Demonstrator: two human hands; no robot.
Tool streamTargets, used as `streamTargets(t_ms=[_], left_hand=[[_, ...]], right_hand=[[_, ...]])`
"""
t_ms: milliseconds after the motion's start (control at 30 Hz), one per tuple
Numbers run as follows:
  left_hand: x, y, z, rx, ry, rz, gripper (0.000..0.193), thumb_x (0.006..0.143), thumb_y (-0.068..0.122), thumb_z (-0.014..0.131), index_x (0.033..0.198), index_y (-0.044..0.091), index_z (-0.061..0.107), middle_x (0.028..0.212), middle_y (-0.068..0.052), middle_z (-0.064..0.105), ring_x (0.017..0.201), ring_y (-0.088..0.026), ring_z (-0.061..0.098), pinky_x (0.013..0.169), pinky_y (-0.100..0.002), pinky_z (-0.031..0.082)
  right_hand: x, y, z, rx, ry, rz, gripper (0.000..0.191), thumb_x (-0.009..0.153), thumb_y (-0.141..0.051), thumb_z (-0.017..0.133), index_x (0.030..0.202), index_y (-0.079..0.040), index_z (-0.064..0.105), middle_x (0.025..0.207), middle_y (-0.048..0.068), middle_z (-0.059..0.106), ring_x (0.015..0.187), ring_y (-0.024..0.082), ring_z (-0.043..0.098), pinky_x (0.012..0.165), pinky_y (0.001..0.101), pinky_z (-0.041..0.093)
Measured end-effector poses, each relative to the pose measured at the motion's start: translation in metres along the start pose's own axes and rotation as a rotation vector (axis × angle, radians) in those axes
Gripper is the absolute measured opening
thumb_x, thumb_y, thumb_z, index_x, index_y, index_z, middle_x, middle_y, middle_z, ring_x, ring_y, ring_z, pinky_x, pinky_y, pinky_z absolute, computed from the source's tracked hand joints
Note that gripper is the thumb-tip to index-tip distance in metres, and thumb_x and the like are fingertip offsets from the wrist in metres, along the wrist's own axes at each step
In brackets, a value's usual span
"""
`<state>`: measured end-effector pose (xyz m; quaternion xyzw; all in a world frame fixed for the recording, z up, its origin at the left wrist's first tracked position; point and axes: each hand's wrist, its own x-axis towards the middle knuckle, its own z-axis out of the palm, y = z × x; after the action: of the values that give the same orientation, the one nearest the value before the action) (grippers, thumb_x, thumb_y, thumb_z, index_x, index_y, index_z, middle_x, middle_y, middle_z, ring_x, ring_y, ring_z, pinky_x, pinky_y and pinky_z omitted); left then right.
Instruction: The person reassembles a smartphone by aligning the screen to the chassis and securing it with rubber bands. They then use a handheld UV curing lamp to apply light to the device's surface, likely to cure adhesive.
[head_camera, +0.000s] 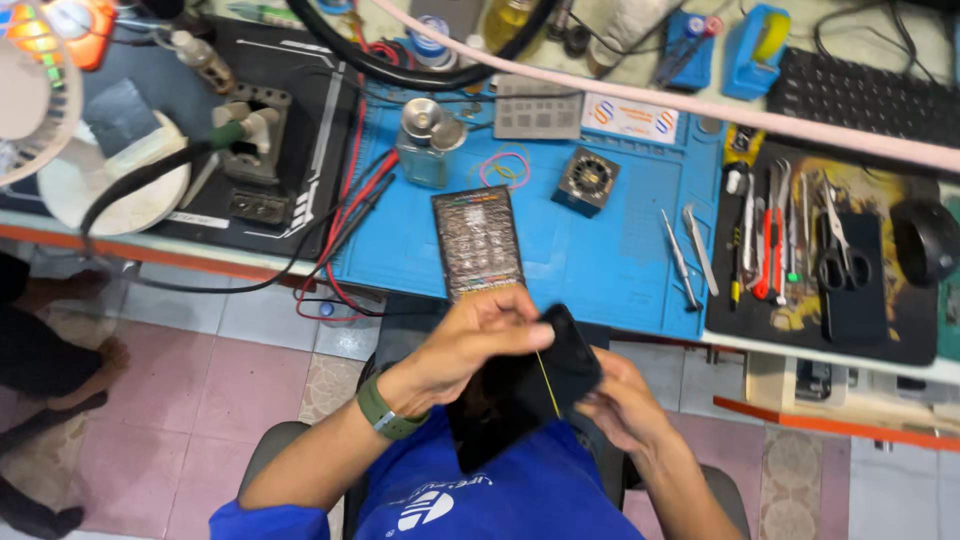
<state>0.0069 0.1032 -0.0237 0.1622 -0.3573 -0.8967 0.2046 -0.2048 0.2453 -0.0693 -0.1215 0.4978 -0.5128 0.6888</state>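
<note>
A black smartphone (520, 390) is held over my lap, below the bench edge, tilted with its dark face up. My left hand (470, 335), with a green wristband, grips its upper edge from above. My right hand (620, 405) supports the phone's right side from below. A thin yellow line runs across the phone near my left fingers; I cannot tell what it is. Just above my hands a dark rectangular patterned board (477, 243) lies on the blue work mat (610, 260).
On the mat stand a small black fan unit (587, 180), a liquid dispenser bottle (425, 145) and loose tweezers (680, 260). A black pad (725, 310) at right holds several tools and scissors (838, 255). Red and black cables (345, 215) hang off the bench at left. A mouse (925, 240) sits far right.
</note>
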Motion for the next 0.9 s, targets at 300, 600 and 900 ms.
streamTargets(t_ms=[300, 600, 900], left_hand=[[0.0, -0.006, 0.026, 0.639, 0.137, 0.158, 0.018, 0.091, 0.011, 0.079, 0.1, 0.0, 0.067, 0.087, 0.0, 0.06, 0.069, -0.004, 0.058, 0.056, -0.02, 0.045], [0.035, -0.023, 0.008, 0.244, 0.204, 0.333, 0.019, 0.097, 0.004, 0.075, 0.11, -0.004, 0.064, 0.092, -0.003, 0.064, 0.076, -0.003, 0.061, 0.065, -0.017, 0.048], [0.037, -0.003, 0.012, 0.136, 0.201, 0.279, 0.023, 0.096, 0.003, 0.073, 0.116, -0.007, 0.067, 0.092, -0.002, 0.066, 0.079, -0.007, 0.068, 0.068, -0.019, 0.055]], right_hand=[[-0.081, -0.06, 0.047, -1.202, 0.232, -0.877, 0.015, 0.083, -0.008, 0.081, 0.091, -0.001, 0.07, 0.076, 0.0, 0.065, 0.06, 0.007, 0.056, 0.053, 0.024, 0.044], [-0.065, -0.057, 0.038, -0.905, 0.234, -0.843, 0.014, 0.078, -0.001, 0.08, 0.075, -0.002, 0.066, 0.1, 0.01, 0.061, 0.089, 0.018, 0.065, 0.077, 0.026, 0.053], [-0.03, -0.046, 0.015, -0.695, 0.149, -0.689, 0.016, 0.081, 0.006, 0.076, 0.092, 0.002, 0.065, 0.097, 0.011, 0.061, 0.09, 0.021, 0.063, 0.082, 0.0365, 0.051]])
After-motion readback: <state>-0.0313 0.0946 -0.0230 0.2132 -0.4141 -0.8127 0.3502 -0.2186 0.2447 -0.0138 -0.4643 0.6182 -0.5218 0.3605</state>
